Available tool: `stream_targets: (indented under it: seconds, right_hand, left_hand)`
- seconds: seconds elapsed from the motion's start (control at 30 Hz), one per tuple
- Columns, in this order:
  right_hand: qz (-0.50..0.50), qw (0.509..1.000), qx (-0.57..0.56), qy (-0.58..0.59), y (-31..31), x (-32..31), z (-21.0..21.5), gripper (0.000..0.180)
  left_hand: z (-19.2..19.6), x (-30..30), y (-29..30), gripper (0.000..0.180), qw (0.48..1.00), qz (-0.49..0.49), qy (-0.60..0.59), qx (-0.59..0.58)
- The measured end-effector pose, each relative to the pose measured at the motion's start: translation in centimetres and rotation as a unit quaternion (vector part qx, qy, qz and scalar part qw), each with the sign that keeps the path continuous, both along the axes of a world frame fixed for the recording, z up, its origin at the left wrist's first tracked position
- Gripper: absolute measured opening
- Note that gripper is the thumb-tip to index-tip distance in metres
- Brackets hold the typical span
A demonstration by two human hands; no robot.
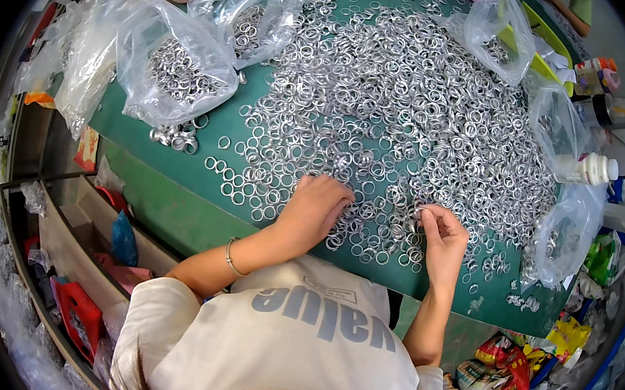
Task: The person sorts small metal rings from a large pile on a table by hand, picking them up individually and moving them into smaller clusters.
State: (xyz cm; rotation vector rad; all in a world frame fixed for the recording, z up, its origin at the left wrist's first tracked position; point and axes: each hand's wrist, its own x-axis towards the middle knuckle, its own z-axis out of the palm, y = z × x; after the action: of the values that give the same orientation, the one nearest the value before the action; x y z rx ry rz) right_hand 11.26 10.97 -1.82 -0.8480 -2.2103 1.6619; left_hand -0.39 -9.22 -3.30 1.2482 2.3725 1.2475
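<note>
A wide heap of silver metal rings (413, 92) covers much of the green table (179, 171). At the heap's near edge my left hand (313, 208) is closed, knuckles up and fingers curled toward the right. Its fingertips are among loose rings, and what they hold, if anything, is hidden. To its right, my right hand (445, 241) pinches a small metal ring (420, 211) between thumb and fingers, just over the rings. Between both hands lie single rings (375, 248), spread more thinly than in the heap.
Clear plastic bags of rings (181, 70) stand at the far left, and more bags (569, 227) line the right edge. A white bottle (593, 169) lies at right. An open drawer (84, 226) sits below left; colourful wrappers (503, 367) lie below right. Another person's arm (571, 13) shows far right.
</note>
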Motion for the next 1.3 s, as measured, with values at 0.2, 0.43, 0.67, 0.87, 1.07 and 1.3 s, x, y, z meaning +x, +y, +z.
stream_targets:
  seconds: [0.2,0.43,0.67,0.87,1.07,1.3]
  right_hand:
    - [-0.017,0.859,-0.493,0.135,0.6,0.8,0.6,0.017]
    - [0.071,0.997,0.031,-0.008,0.0,0.5,1.0,0.009]
    - [0.139,0.925,0.337,-0.108,-1.2,-1.2,1.2,0.011]
    - [0.164,0.913,0.347,-0.137,-1.2,-1.5,1.5,0.013]
    - [0.204,0.912,0.332,-0.127,-0.3,-2.2,0.8,0.009]
    - [0.049,0.905,-0.407,0.116,0.6,-1.5,0.7,0.01]
  left_hand:
    - [1.7,-1.0,0.0,0.013,0.8,0.022,-0.587,0.119]
    - [1.4,-0.1,-0.5,0.017,0.883,0.056,-0.457,0.091]
    - [0.8,0.7,1.0,0.028,0.996,-0.042,0.02,-0.077]
    - [1.2,0.0,1.0,0.022,0.99,-0.056,0.014,-0.13]
    - [0.8,-0.4,0.6,0.012,0.998,-0.001,-0.058,-0.022]
    - [1.4,-1.1,-0.1,0.01,0.99,0.007,-0.137,-0.029]
